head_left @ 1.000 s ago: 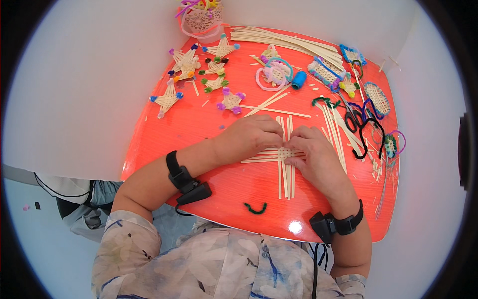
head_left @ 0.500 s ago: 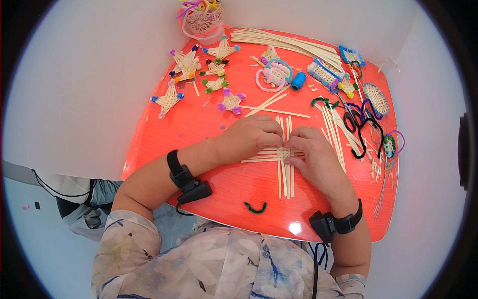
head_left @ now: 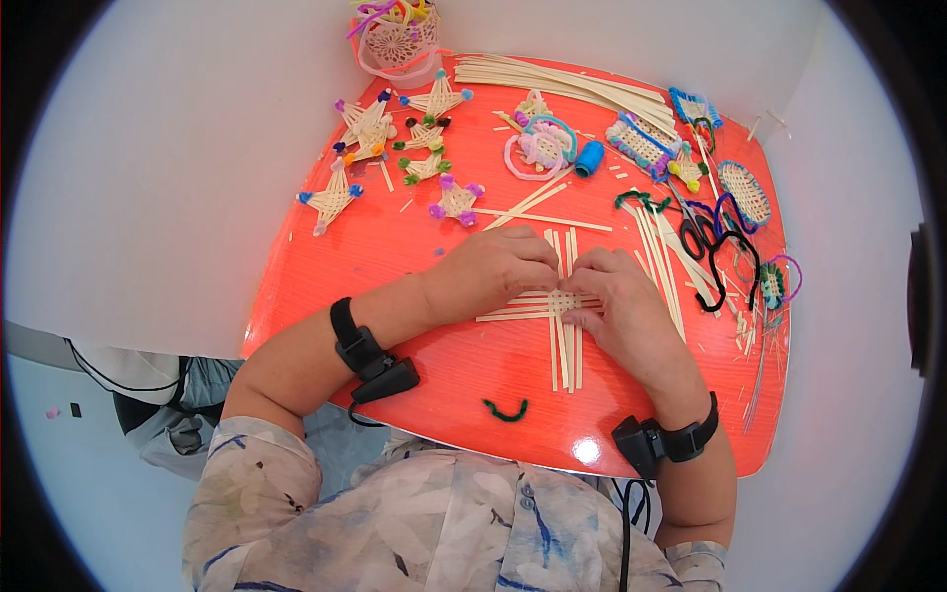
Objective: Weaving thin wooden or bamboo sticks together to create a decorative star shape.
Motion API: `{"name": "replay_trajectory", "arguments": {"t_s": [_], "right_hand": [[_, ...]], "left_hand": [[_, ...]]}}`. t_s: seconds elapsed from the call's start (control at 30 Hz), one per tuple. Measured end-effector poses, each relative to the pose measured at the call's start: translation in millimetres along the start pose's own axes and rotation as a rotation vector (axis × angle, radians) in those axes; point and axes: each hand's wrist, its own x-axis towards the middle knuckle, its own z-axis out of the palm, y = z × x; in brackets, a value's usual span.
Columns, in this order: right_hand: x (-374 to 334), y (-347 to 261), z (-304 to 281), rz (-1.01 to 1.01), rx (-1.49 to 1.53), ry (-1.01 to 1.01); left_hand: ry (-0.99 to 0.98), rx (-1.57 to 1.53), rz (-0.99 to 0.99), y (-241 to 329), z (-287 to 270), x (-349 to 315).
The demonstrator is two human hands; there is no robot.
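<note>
Several pale flat strips cross over and under each other in a woven strip lattice (head_left: pixel 565 340) on the red table. My left hand (head_left: pixel 498 266) is at its upper left, fingers bent and pressed together at the edge of the crossing. From the right, my right hand (head_left: pixel 619 301) reaches over the lattice, its thumb and fingers pinching the woven middle. The fingertips of both hands nearly meet there and hide part of the weave. Free strip ends stick out above, below and to the left.
Woven stars with coloured tips (head_left: pixel 457 200) lie at the left. A bundle of long strips (head_left: pixel 562 87) lies at the back. Scissors (head_left: pixel 696 235), a blue thread spool (head_left: pixel 589 159) and a black pipe cleaner (head_left: pixel 756 264) are to the right. A green pipe cleaner piece (head_left: pixel 506 412) lies near the front edge.
Almost nothing differs. Both hands keep their place on the woven strips, with only a very slight shift of the fingers.
</note>
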Motion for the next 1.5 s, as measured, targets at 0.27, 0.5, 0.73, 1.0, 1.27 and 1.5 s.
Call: {"name": "replay_trajectory", "arguments": {"t_s": [0.27, 0.5, 0.73, 1.0, 1.27, 1.5], "right_hand": [[0, 1, 1, -0.009, 0.015, 0.010], [1, 0, 1, 0.019, 0.007, -0.001], [-1, 1, 0, 0.007, 0.026, 0.007], [0, 1, 0, -0.006, 0.032, 0.015], [1, 1, 0, -0.008, -0.011, 0.009], [1, 4, 2, -0.016, -0.016, 0.008]], "left_hand": [[-0.006, -0.018, -0.031, -1, 0, -6], [0.002, 0.003, -0.003, -4, 1, -6], [-0.047, -0.187, -0.066, 8, -10, -10], [-0.116, -0.229, -0.183, 21, -17, -10], [-0.063, -0.166, -0.297, 32, -13, -12], [-0.039, -0.148, -0.313, 34, -9, -11]]}}
